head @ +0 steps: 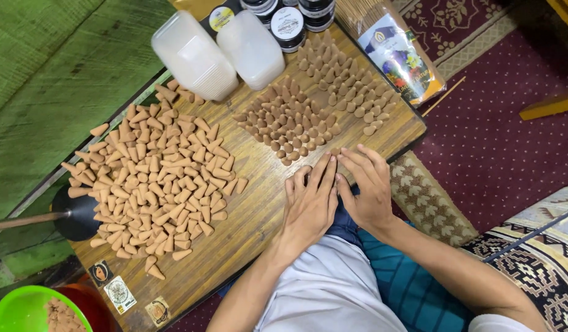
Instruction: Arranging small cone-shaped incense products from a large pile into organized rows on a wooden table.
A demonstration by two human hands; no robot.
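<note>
A wooden board (259, 203) carries several tan cones. A loose heap of cones (154, 178) lies on its left side. A tight group of upright cones (290, 123) stands near the middle, with a paler group of cones (348, 80) behind it. My left hand (309, 206) and my right hand (365, 184) rest flat side by side at the board's near edge, fingers together and pointing toward the upright cones. The fingertips lie just below the nearest cones. Whether anything sits under the palms is hidden.
Two translucent plastic containers (222, 52) lie at the back of the board, with several round dark jars (288, 24) behind them. A packet of sticks (397, 52) lies at the back right. A green bowl (25, 307) with brown material sits at lower left. Patterned rug (493, 135) to the right.
</note>
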